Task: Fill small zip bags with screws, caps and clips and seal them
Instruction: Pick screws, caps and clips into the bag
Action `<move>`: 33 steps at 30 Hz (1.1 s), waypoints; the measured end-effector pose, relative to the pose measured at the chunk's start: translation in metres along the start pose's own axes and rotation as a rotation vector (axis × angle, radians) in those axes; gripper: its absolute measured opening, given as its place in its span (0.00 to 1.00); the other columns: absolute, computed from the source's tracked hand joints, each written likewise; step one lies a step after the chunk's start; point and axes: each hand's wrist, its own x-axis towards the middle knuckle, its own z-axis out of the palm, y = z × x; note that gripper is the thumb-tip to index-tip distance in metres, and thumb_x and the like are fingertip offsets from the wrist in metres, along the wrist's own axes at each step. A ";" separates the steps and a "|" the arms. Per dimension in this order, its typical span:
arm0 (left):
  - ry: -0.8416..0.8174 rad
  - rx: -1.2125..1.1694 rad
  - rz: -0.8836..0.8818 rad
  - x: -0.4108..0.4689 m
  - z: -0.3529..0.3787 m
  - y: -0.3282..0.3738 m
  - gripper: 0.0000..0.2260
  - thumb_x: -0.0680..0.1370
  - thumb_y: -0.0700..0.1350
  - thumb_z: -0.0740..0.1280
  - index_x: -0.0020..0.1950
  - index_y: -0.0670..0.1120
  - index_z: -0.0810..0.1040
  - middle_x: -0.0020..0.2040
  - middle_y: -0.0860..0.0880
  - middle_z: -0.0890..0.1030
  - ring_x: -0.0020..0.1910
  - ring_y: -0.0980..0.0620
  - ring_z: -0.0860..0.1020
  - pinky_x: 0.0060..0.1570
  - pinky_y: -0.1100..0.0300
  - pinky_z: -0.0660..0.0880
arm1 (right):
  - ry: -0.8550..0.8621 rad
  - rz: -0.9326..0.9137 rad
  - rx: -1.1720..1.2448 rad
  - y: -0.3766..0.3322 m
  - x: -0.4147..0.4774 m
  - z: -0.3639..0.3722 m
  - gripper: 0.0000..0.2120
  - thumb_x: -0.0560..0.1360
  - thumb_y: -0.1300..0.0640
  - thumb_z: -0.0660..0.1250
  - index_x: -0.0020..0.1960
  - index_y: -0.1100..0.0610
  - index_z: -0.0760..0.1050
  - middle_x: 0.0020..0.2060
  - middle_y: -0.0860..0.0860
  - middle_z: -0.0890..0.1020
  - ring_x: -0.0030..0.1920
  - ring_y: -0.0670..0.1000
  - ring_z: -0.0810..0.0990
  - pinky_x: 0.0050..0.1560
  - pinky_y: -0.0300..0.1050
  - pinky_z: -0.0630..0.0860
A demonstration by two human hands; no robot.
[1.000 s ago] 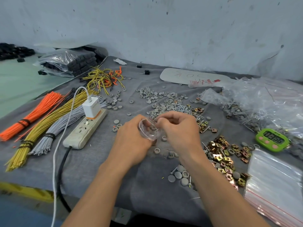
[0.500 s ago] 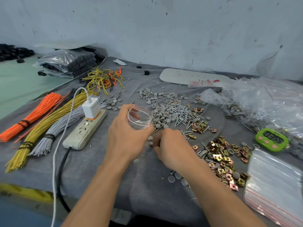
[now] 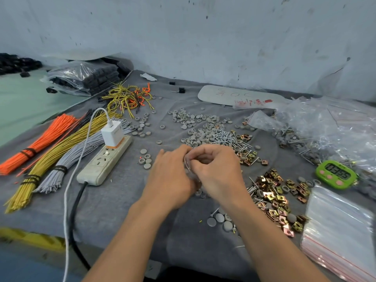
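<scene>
A: What is concealed?

B: Most of the small zip bag [image 3: 187, 164]. Only a clear, glossy sliver shows between the hands, above the grey cloth [image 3: 114, 200]. Its contents are unseen.

A: And the grips?

B: The left hand [image 3: 171, 178] curls round the bag. The right hand [image 3: 218, 171] bends its fingers at the bag's mouth; what they pinch cannot be told. Behind lie steel screws [image 3: 225, 137] and round grey caps [image 3: 195, 127]; brassy square clips [image 3: 272, 196] lie to the right.
</scene>
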 end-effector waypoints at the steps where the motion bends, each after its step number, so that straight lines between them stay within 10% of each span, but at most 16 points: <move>1: 0.020 -0.011 -0.018 0.000 0.000 0.002 0.14 0.69 0.47 0.71 0.51 0.57 0.72 0.45 0.54 0.81 0.52 0.49 0.74 0.48 0.58 0.60 | -0.020 -0.009 0.019 0.001 0.000 0.002 0.14 0.70 0.70 0.72 0.36 0.51 0.85 0.34 0.47 0.87 0.39 0.47 0.87 0.44 0.47 0.84; 7: 0.042 -0.100 -0.018 0.000 -0.001 -0.003 0.09 0.71 0.44 0.68 0.48 0.55 0.74 0.42 0.54 0.81 0.49 0.49 0.74 0.51 0.54 0.67 | -0.185 -0.131 -0.104 0.005 0.003 0.002 0.15 0.70 0.68 0.64 0.37 0.51 0.85 0.33 0.45 0.85 0.37 0.43 0.81 0.44 0.44 0.77; 14: 0.207 -0.059 -0.087 0.002 -0.006 -0.011 0.15 0.69 0.46 0.76 0.48 0.59 0.73 0.45 0.54 0.82 0.50 0.46 0.74 0.45 0.58 0.62 | 0.109 -0.008 -0.084 0.001 0.008 -0.008 0.18 0.72 0.68 0.67 0.38 0.47 0.86 0.34 0.40 0.86 0.36 0.40 0.84 0.39 0.37 0.80; 21: 0.328 0.066 -0.074 0.001 -0.008 -0.015 0.14 0.68 0.39 0.74 0.51 0.51 0.77 0.44 0.48 0.83 0.46 0.45 0.72 0.62 0.43 0.71 | -0.388 0.031 -0.747 0.006 -0.008 -0.005 0.10 0.72 0.58 0.71 0.52 0.47 0.83 0.47 0.50 0.86 0.52 0.54 0.83 0.50 0.43 0.79; 33: 0.137 0.126 -0.089 0.000 -0.003 -0.018 0.15 0.72 0.51 0.76 0.56 0.54 0.77 0.46 0.49 0.83 0.53 0.44 0.76 0.63 0.48 0.70 | -0.043 0.012 -0.607 0.004 -0.006 -0.008 0.14 0.76 0.61 0.68 0.56 0.45 0.82 0.39 0.46 0.83 0.40 0.48 0.82 0.43 0.44 0.78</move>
